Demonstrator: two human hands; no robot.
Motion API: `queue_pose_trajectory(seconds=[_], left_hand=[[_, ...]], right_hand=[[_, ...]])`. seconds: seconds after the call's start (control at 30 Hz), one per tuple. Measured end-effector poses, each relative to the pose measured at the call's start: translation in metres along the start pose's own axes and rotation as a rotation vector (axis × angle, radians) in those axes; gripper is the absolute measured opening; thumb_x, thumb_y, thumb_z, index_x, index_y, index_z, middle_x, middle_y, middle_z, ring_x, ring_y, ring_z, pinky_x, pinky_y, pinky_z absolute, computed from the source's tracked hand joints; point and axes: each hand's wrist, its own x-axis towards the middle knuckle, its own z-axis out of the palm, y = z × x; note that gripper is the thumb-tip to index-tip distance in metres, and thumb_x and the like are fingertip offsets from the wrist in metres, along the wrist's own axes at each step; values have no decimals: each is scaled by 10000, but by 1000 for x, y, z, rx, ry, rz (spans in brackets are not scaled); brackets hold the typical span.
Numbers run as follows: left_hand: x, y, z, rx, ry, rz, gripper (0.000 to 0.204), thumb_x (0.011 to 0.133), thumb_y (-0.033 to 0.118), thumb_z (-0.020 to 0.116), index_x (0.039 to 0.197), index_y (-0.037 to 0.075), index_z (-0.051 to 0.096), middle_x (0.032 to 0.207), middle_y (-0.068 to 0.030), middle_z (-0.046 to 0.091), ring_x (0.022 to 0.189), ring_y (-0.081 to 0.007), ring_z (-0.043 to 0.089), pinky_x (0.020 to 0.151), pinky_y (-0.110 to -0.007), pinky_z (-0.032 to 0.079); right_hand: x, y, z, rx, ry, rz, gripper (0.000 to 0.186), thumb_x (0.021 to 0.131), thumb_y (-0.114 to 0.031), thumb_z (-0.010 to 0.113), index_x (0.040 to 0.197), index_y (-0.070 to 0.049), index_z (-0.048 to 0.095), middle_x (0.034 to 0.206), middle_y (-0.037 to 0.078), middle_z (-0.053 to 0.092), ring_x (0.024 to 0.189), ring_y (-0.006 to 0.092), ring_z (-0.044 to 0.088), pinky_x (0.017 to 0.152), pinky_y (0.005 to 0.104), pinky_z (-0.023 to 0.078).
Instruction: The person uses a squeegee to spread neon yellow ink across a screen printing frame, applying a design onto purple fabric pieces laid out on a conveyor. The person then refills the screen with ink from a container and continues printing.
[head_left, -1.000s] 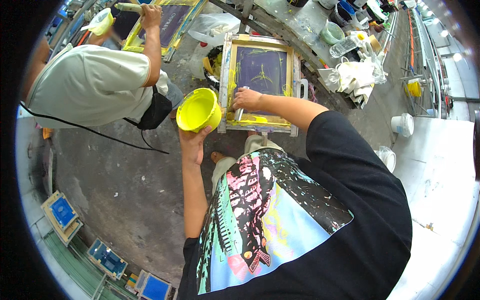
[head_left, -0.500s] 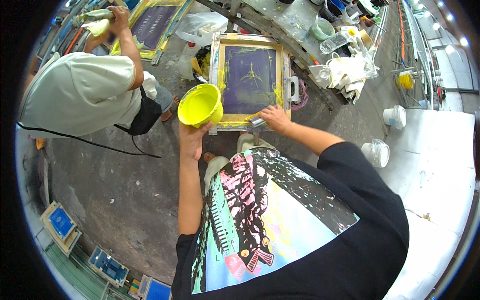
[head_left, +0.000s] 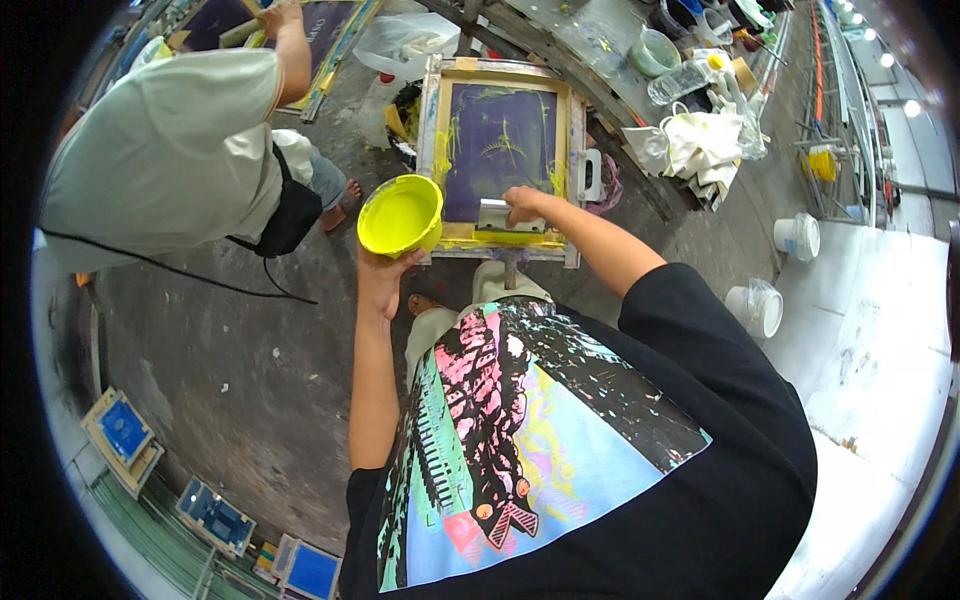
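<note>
My left hand supports a yellow tub of bright yellow ink from below, beside the near left corner of a screen-printing frame. A squeegee with a metal-coloured holder is gripped in my right hand. Its broad side faces up, and yellow ink shows along its near edge. It lies across the near end of the frame, over the border of the dark purple mesh. A faint yellow-lined design shows in the mesh's middle. The fingertips under the tub are partly hidden.
At left a person in a pale shirt works over another printing frame. A cluttered bench holds a clear bottle and crumpled white cloths. White buckets stand at right; blue-meshed frames lie lower left.
My right hand has shifted left and slightly away, and the squeegee has turned to show its broad side. The tub stays nearly in place. The other person's hand has moved over their frame.
</note>
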Motion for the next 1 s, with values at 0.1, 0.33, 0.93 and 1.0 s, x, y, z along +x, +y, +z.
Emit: queue_pose_trajectory(seconds=[0.1,0.33,0.93,1.0], left_hand=[[-6,-9,-10,16,88,-56,836,708,-125,832,1424,85,455,1370,-76,568,1276,-238,570,1062,-394,517],[-27,-31,-36,134,106,-132,949,646,-28,915,1458,85,437,1388,-76,573,1297,-232,556,1070,-380,491],[53,33,130,51,-222,144,974,612,46,941,1445,111,440,1342,-56,588,1251,-222,575,1063,-380,484],[55,33,136,118,-167,248,946,593,80,949,1412,107,475,1320,-77,580,1232,-239,576,1054,-379,482]], right_hand=[[23,8,-27,13,-201,-14,517,755,-323,863,1106,10,679,989,162,713,896,292,686,800,449,553],[8,7,-75,634,-572,71,315,840,-224,836,1070,-64,690,785,22,646,672,109,582,581,274,472],[-257,-120,-102,498,1286,-613,329,922,24,701,1247,29,645,1277,157,678,1196,234,634,1041,374,485],[-263,-126,-100,522,1318,-573,322,918,33,696,1236,11,649,1277,167,678,1216,259,628,1057,389,476]])
